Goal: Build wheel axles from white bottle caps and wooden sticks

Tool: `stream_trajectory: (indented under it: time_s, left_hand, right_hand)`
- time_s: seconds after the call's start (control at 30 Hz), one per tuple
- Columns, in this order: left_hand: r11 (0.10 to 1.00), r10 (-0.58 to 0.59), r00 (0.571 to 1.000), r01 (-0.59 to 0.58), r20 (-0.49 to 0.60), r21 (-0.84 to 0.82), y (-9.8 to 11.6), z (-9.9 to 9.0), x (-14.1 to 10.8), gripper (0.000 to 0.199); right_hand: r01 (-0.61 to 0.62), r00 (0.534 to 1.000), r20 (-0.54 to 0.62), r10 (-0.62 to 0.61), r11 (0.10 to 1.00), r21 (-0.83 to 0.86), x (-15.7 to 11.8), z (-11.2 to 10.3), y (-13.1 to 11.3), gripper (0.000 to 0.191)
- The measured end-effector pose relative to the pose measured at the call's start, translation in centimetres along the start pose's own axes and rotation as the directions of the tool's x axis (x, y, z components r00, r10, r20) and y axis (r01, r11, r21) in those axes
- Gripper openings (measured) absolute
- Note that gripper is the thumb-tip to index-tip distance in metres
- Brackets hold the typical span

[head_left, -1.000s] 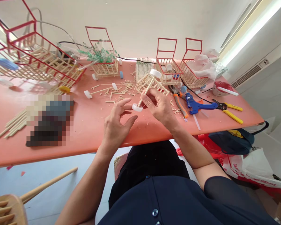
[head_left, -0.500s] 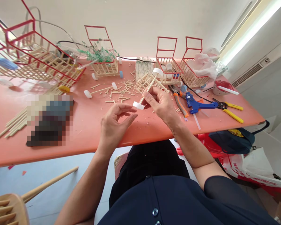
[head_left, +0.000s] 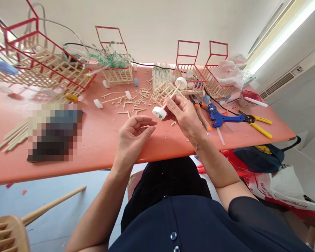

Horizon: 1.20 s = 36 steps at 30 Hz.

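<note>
Between thumb and fingers, my right hand (head_left: 180,110) grips a wooden stick axle (head_left: 170,96) above the table. A white bottle cap (head_left: 181,83) sits at its far end, and another white cap (head_left: 159,112) with a green mark inside is on the near end. My left hand (head_left: 137,134) is just left of the near cap, fingers curved and thumb apart, holding nothing. Behind them lie an unfinished stick frame (head_left: 162,91) and scattered short stick pieces (head_left: 136,99). A similar axle (head_left: 112,99) with white caps rests on the table to the left.
Small stick carts with red handles, one (head_left: 118,74) with green sprigs, stand along the wall. A blue glue gun (head_left: 225,119), orange-handled pliers (head_left: 202,117) and yellow-handled wire strippers (head_left: 259,126) lie at right. A blurred dark object (head_left: 55,136) and long sticks (head_left: 14,136) lie at left.
My right hand has tilted the axle, so the near cap's hollow side with the green mark now shows. My left hand has shifted slightly right and stays open.
</note>
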<state>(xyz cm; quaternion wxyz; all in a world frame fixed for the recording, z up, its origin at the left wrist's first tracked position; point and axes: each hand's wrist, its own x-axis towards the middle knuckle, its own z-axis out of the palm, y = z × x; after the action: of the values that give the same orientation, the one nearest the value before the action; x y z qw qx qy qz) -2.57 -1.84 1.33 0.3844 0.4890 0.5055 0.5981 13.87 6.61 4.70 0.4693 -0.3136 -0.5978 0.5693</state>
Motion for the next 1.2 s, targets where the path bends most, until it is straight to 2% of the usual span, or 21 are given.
stream_trajectory:
  time_s: [0.23,0.33,0.57,0.9,0.97,1.1,1.2]
  left_hand:
    - [0.999,0.027,0.999,-0.028,-0.045,-0.021,-0.1,-0.2,0.0,0.028]
    - [0.998,0.043,0.998,-0.045,-0.048,-0.046,0.1,0.0,-0.1,0.032]
    - [0.993,0.060,0.998,-0.063,-0.033,-0.096,0.4,1.4,0.3,0.056]
    - [0.978,0.173,0.976,-0.186,-0.134,-0.090,0.0,2.8,1.1,0.059]
    - [0.974,0.196,0.968,-0.210,-0.155,-0.084,-0.1,2.8,1.0,0.057]
    - [0.971,0.224,0.959,-0.235,-0.172,-0.047,-0.2,2.8,0.9,0.038]
    - [0.969,0.240,0.956,-0.245,-0.170,-0.009,-0.3,2.9,0.8,0.031]
  right_hand:
    - [-0.035,0.999,0.037,0.033,0.998,0.045,0.2,-0.1,0.2,0.058]
    - [-0.007,1.000,0.026,0.006,1.000,0.012,0.1,0.0,0.1,0.058]
    - [0.063,0.998,-0.019,-0.066,0.988,-0.142,-0.3,0.2,-0.1,0.056]
    - [0.181,0.982,-0.008,-0.186,0.961,-0.210,-0.3,0.6,0.1,0.055]
    - [0.196,0.979,-0.016,-0.204,0.955,-0.222,-0.3,0.7,0.2,0.054]
    - [0.218,0.974,-0.013,-0.228,0.945,-0.242,-0.4,0.7,0.4,0.052]
    - [0.210,0.976,-0.010,-0.219,0.945,-0.252,-0.4,0.6,0.4,0.052]
